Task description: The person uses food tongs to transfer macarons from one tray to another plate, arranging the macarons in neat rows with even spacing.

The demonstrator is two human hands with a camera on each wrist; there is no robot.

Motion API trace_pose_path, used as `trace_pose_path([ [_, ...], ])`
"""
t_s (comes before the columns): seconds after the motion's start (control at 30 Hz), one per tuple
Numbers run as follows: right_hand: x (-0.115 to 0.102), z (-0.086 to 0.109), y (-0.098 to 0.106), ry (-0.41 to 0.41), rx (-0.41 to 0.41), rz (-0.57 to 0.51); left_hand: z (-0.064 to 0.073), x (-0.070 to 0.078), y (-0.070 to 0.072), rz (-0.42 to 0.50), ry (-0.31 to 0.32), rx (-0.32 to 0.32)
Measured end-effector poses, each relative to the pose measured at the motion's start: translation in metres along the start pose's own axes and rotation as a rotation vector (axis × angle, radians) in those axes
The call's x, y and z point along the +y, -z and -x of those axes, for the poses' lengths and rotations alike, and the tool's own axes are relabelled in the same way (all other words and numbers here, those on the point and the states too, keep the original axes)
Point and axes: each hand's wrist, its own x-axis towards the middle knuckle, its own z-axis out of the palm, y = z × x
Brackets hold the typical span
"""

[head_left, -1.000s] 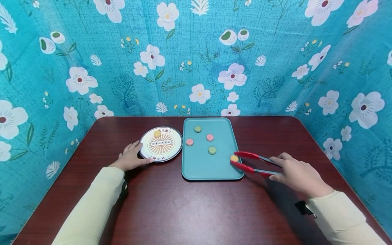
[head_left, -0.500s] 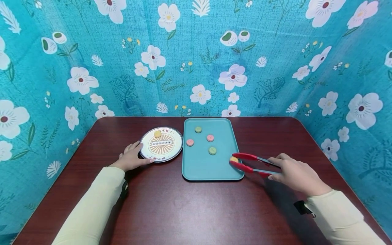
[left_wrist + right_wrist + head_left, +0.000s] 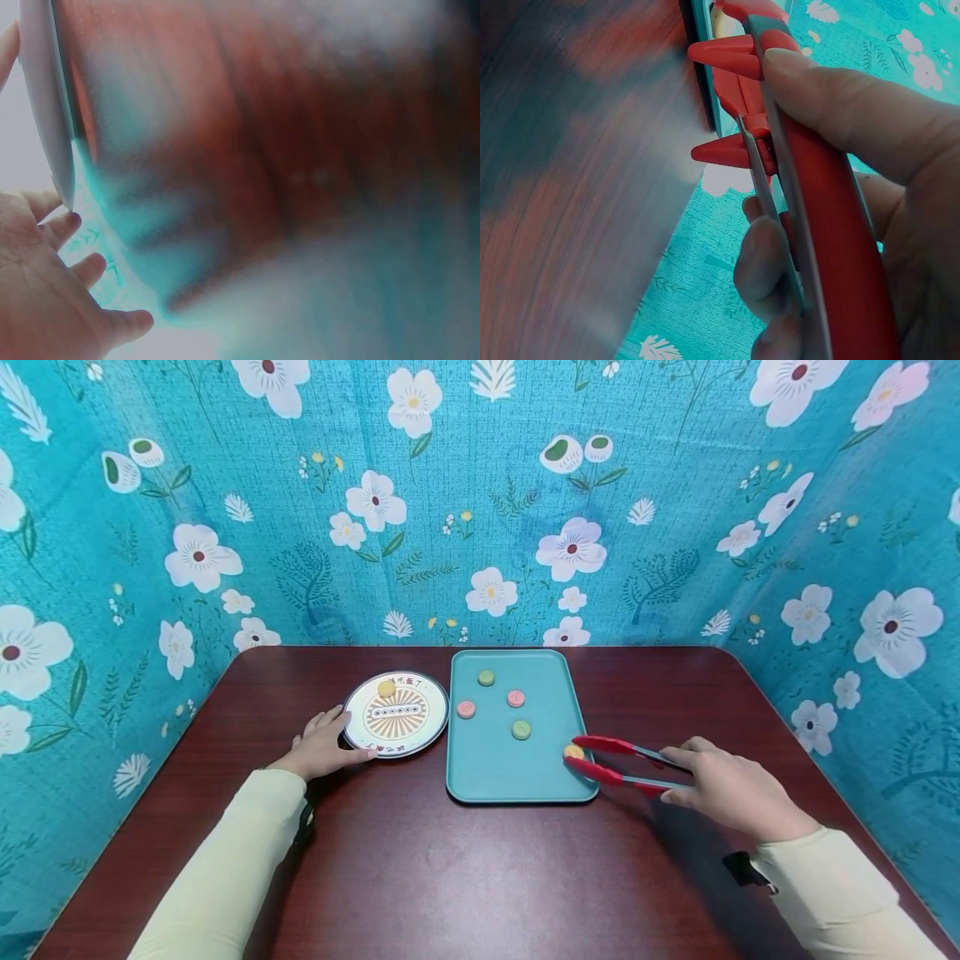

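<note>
My left hand (image 3: 322, 745) lies at the left rim of a round white plate (image 3: 420, 727), its fingers spread and its thumb on the near rim; the left wrist view shows the fingers (image 3: 88, 270) beside the plate's edge (image 3: 49, 105). One yellow macaron (image 3: 386, 688) sits on the plate. My right hand (image 3: 731, 785) grips red-tipped metal tongs (image 3: 607, 773), thumb on one arm and fingers on the other. The tong tips stand on either side of a yellow macaron (image 3: 573, 751) at the right edge of the teal tray (image 3: 510, 777). Whether both tips touch it, I cannot tell.
Two green macarons, one near the back (image 3: 486, 677) and one mid-tray (image 3: 521, 729), lie on the tray. Two pink macarons, the left one (image 3: 466, 709) and the right one (image 3: 515, 698), lie there too. A flowered blue cloth (image 3: 480, 527) hangs behind the dark wooden table (image 3: 450, 877).
</note>
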Motion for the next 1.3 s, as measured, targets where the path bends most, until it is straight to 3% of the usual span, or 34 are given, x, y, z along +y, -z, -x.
trace_pose_path([
  [0.57,0.0,0.001,0.001,0.015,0.005,0.013,0.003,0.003,0.002,-0.004,-0.003,0.001],
  [1.3,-0.003,-0.011,-0.01,0.003,0.017,-0.082,0.002,0.004,0.002,-0.005,-0.007,0.004],
])
